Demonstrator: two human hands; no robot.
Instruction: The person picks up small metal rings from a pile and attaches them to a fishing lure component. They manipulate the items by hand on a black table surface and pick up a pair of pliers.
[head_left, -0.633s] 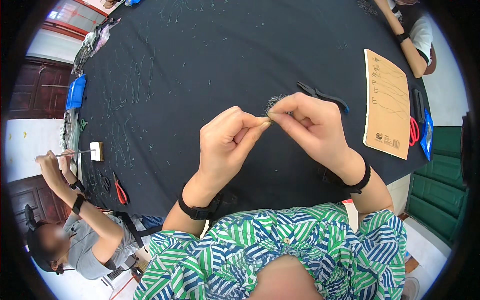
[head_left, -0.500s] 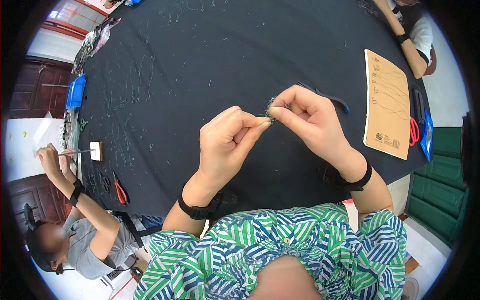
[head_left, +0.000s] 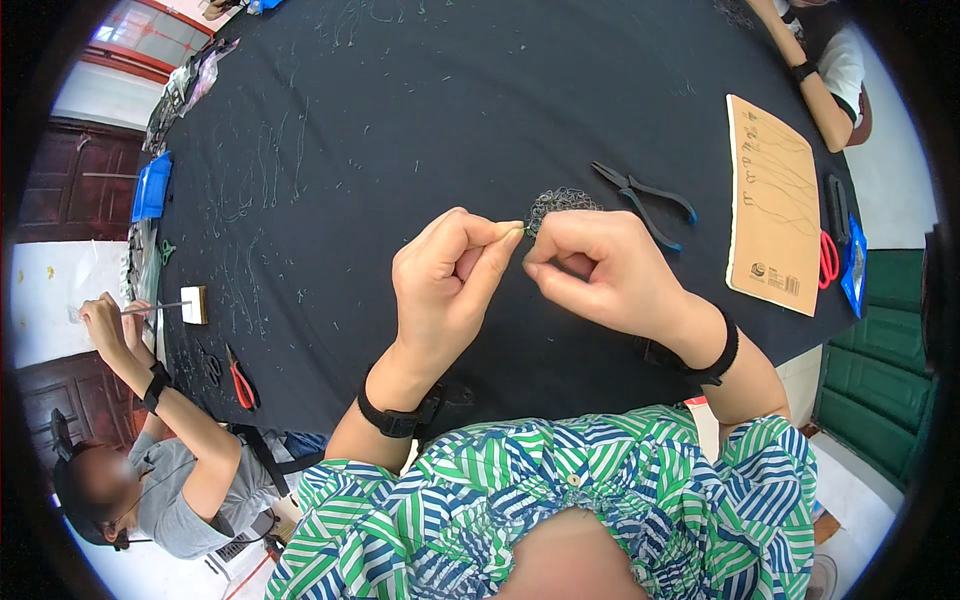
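Thumb and forefinger of my left hand are pinched on the edge of a small dark looped wire mesh, with a bit of green showing at the fingertips. Most of the mesh stretches right, behind my right hand. That hand is closed, its thumb and forefinger pressed together just below the left fingertips; whatever it holds is too fine to see. Black pliers with blue handle tips lie with handles spread on the black cloth, beyond my right hand.
At right lie a brown notebook bearing wire shapes, red-handled scissors and a blue packet. Thin wires and clippings are scattered at left. Red-handled pliers lie near a co-worker; another person's arm rests far right.
My right hand has moved down and slightly right, away from the mesh edge, uncovering more of the mesh and pliers. My left hand has shifted slightly left, still pinching.
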